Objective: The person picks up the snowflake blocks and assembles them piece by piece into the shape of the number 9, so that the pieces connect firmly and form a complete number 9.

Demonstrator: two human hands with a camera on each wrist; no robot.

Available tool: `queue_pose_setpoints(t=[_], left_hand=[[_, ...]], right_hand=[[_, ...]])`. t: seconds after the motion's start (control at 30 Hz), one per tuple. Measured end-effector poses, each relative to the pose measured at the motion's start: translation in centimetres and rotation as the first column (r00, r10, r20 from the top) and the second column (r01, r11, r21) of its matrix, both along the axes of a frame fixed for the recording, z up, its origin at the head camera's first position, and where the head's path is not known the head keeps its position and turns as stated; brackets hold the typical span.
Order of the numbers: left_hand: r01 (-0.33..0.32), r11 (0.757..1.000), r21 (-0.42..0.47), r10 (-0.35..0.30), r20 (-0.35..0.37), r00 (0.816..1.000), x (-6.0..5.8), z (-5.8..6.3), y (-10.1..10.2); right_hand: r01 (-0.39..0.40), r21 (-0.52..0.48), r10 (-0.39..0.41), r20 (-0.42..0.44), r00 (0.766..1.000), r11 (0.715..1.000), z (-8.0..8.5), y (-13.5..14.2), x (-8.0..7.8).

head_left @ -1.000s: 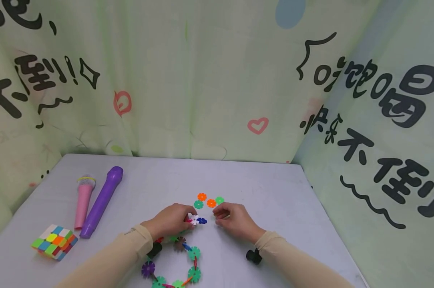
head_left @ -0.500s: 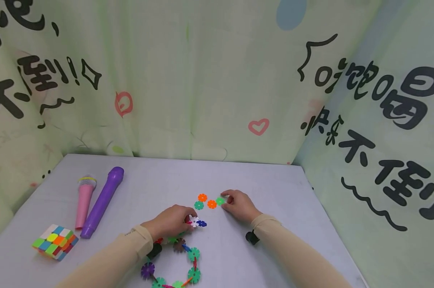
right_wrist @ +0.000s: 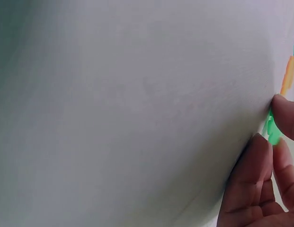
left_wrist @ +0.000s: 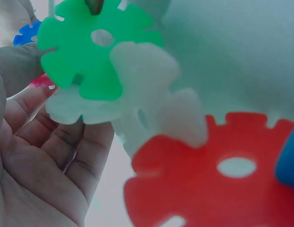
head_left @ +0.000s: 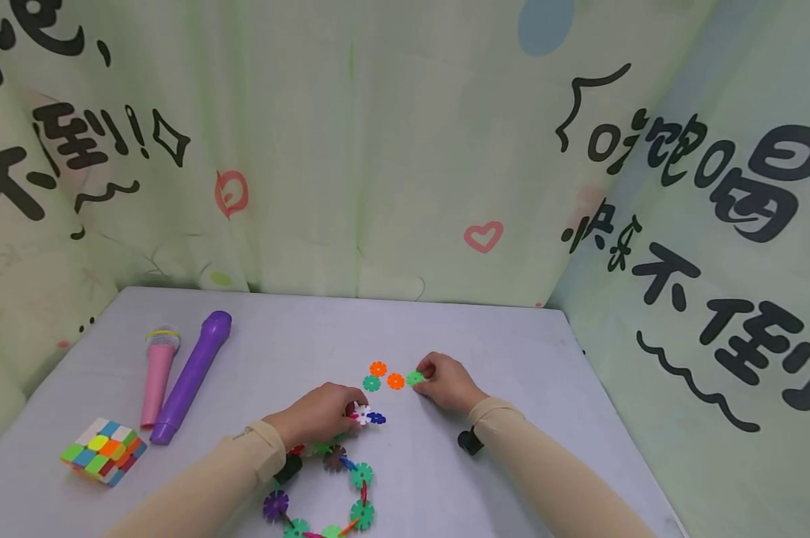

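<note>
My left hand [head_left: 319, 413] grips the far end of a chain of slotted snowflake discs [head_left: 362, 514]. Out past its fingertips stick a white disc [head_left: 362, 415] and a blue disc [head_left: 377, 418]. Close up in the left wrist view are a green disc [left_wrist: 102, 52], a whitish one [left_wrist: 151, 80] and a red one [left_wrist: 194, 179], all joined. On the right, my right hand [head_left: 449, 382] pinches a loose light green disc [head_left: 415, 378] between thumb and fingers at the tabletop. Only part of that green disc [right_wrist: 273, 131] shows in the right wrist view.
Two orange discs [head_left: 395, 381] and a teal green disc [head_left: 371, 383] lie just left of the right hand. Further left are a pink microphone [head_left: 158, 381], a purple microphone [head_left: 193, 377] and a puzzle cube [head_left: 104, 452]. Curtains stand behind the white table [head_left: 512, 351].
My right hand has moved away from the left hand, up and right to the light green disc. It now pinches that disc, which has shifted slightly right. The left hand stays almost still.
</note>
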State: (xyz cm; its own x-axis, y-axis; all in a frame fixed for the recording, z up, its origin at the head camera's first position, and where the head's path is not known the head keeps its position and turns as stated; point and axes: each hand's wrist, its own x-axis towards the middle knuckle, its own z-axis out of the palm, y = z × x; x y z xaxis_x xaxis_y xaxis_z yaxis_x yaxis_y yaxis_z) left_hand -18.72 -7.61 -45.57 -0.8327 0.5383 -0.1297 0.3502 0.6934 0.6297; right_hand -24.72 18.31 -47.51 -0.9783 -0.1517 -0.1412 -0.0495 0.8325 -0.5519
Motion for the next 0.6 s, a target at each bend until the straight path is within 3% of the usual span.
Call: queue_pose_setpoints(t=[0.27,0.6], left_hand=[[-0.017,1.0,0.004,0.017,0.013,1.0,0.0,0.1,-0.1],[-0.013,1.0,0.019,0.013,0.02,1.0,-0.3,-0.4,-0.1]], right_hand=[[0.02,-0.114,-0.019,0.009,1.0,0.993,0.5,0.3,0.6],[-0.012,-0.323,0.061,0.141,0.988,0.946,0.8,-0.3,3.4]])
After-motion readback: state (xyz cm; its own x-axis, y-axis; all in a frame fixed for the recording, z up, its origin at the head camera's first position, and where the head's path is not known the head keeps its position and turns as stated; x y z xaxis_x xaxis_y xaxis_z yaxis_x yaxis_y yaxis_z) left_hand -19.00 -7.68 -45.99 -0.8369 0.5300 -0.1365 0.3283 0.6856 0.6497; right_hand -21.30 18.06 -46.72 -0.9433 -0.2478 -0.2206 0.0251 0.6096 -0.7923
